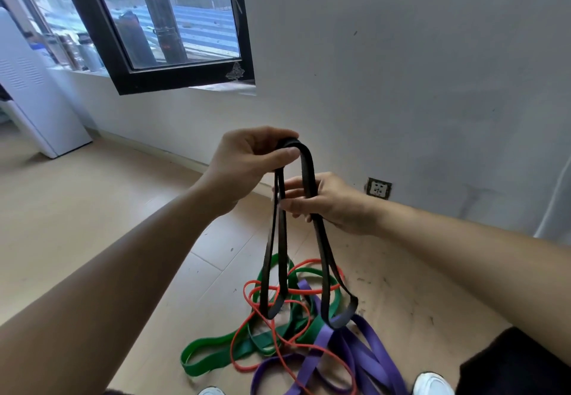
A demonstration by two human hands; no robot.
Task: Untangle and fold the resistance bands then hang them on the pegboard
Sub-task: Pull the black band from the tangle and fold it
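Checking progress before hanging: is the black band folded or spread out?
Folded. The black band bends over in the grip of the left hand, and two loops hang down side by side.

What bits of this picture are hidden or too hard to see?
Head view only:
- Pegboard: nowhere in frame.
- Black band: its top fold is hidden inside the left hand.
- Purple band and white shoes: cut off by the bottom edge.
- Red band and green band: tangle too dense to trace.
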